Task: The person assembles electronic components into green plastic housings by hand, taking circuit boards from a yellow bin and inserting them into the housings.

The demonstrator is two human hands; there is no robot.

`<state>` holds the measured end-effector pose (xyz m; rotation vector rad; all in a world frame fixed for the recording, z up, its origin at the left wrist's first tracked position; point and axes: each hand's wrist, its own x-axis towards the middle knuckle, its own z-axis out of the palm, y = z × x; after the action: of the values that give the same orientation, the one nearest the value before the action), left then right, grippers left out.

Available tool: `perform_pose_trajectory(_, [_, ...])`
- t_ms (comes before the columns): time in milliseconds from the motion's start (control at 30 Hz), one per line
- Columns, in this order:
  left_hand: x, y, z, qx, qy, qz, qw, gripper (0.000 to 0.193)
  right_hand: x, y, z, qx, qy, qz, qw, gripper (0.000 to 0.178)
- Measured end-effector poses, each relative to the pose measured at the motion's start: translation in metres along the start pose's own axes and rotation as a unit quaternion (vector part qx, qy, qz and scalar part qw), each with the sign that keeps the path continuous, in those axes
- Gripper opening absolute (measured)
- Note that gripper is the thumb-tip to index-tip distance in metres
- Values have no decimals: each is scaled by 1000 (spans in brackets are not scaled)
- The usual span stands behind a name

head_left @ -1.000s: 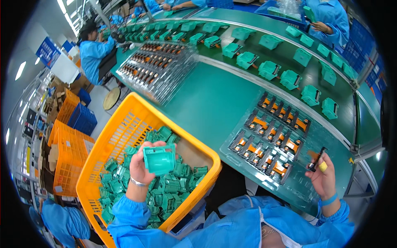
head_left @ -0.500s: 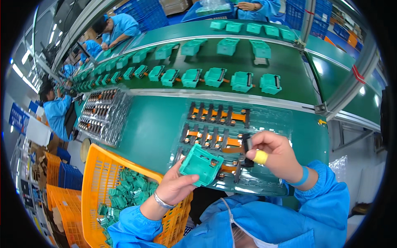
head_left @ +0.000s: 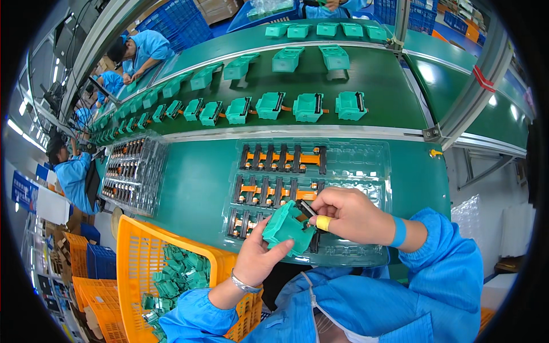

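Note:
My left hand [head_left: 255, 258] grips a green plastic housing [head_left: 281, 230], tilted, above the near edge of the tray. Between the thumb and fingers of my right hand [head_left: 357, 220] is a black strip-shaped part [head_left: 307, 209], held against the housing's upper right side. Whether it is seated there I cannot tell. A yellow wrap covers my right thumb. Just beyond my hands, the clear plastic tray [head_left: 360, 172] holds rows of similar black parts [head_left: 271, 157] with orange flat cables. The tray's near row is partly hidden by my hands and the housing.
An orange crate [head_left: 130, 257] of loose green housings [head_left: 177, 274] stands at my left. Stacked clear trays [head_left: 150, 177] lie on the bench's left. Beyond a metal rail, a dark green belt [head_left: 377, 74] carries rows of housings. A metal post [head_left: 477, 86] rises at right. Other people work at far left and back.
My right hand has brought the black part from over the tray to the housing. The housing has turned and tilted in my left hand. The whole view has shifted somewhat.

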<state>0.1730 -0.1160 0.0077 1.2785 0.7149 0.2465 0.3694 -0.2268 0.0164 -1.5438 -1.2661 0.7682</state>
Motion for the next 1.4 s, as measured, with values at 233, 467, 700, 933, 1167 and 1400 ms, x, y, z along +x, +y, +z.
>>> perform_pose_trajectory(233, [1, 2, 3, 8, -14, 28, 999, 57, 4, 17, 4, 172, -38, 94, 980, 14])
perform_pose_trajectory(467, [-1, -4, 5, -18, 1, 57, 998, 54, 3, 24, 4, 72, -51, 53, 995, 17])
perform_pose_trajectory(700, [-6, 3, 13, -26, -2, 49, 998, 52, 1, 16, -1, 169, -113, 152, 967, 21])
perform_pose_trajectory(933, [-5, -2, 18, -36, -20, 58, 997, 60, -12, 25, 0, 143, -49, 65, 986, 19])
perform_pose_trajectory(1167, [-2, 10, 8, 9, -37, 221, 974, 72, -20, 27, -52, -262, 119, -476, 831, 21])
perform_pose_trajectory(1400, [-16, 16, -31, 45, 115, 279, 952, 38, -18, 41, -106, -398, 113, -500, 761, 16])
